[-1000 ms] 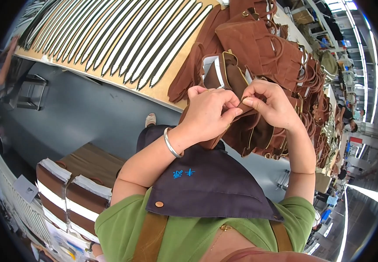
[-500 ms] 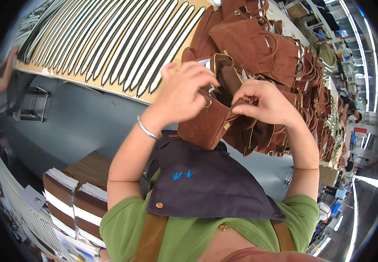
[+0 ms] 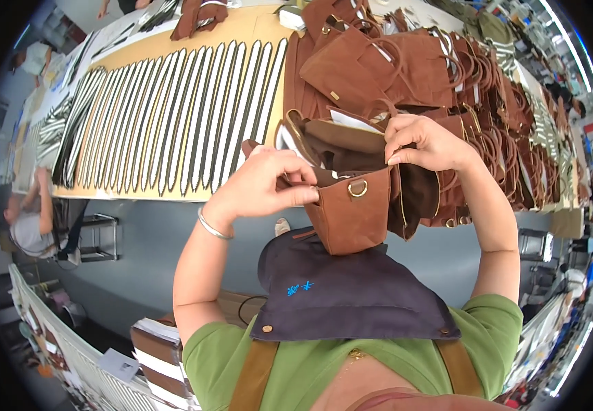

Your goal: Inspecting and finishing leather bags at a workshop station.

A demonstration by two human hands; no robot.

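Observation:
A brown leather handbag (image 3: 353,216) with a gold D-ring on its end panel hangs in front of my apron, its zipped mouth spread wide and dark lining showing inside. My left hand (image 3: 272,179) pinches the bag's top edge at the left corner, thumb outside. At the opposite corner, my right hand (image 3: 425,142) grips the rim between thumb and fingers. White paper or lining shows between parts of the bag behind my hands. The bag's far side is partly hidden by overlapping brown pieces.
Long black-and-white strips (image 3: 173,123) lie in a row on the tan table (image 3: 255,20). Many brown handbags (image 3: 358,61) are heaped at the right. Wrapped brown-and-white stacks (image 3: 163,363) stand low at left. A seated person (image 3: 29,219) works at the table's left end beside a metal stool (image 3: 101,236).
The bag has turned so its D-ring end faces me. My hands have moved apart along the rim, and my view has swung, showing more of the table's left end.

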